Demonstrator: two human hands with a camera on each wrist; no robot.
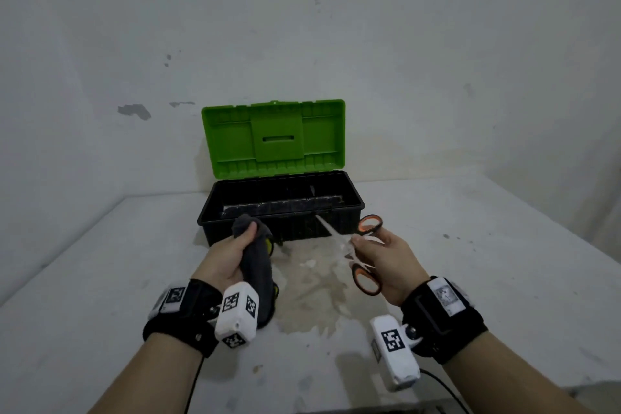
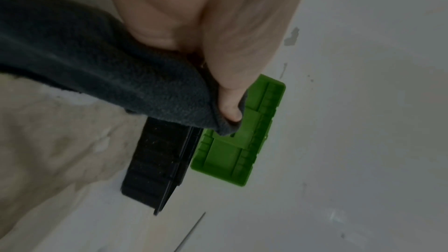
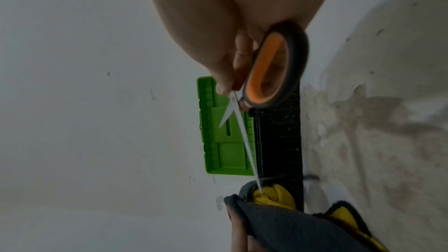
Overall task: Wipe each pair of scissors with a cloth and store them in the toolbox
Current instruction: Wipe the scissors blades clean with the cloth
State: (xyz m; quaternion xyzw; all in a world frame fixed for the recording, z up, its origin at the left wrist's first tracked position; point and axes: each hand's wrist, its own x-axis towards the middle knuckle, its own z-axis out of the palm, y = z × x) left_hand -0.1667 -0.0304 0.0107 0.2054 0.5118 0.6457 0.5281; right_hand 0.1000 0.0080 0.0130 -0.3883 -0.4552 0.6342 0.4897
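Observation:
My right hand [image 1: 389, 262] grips a pair of scissors [image 1: 364, 228] with orange-and-black handles near the pivot. Their blades are spread apart and the long blade points toward the toolbox front. In the right wrist view the scissors [image 3: 274, 72] show one handle loop beside my fingers. My left hand [image 1: 228, 259] holds a bunched grey cloth [image 1: 258, 276] with a yellow inner side, a little left of the blade tip. The cloth [image 2: 121, 76] is pinched under my thumb. The black toolbox [image 1: 356, 198] stands open behind both hands with its green lid [image 1: 274, 138] upright.
A white table [image 1: 470, 262] with a brownish stain [image 1: 312, 292] in front of the toolbox carries everything. A scuffed white wall rises right behind the lid. The table's left edge runs diagonally at the far left. The toolbox interior is dark and hard to make out.

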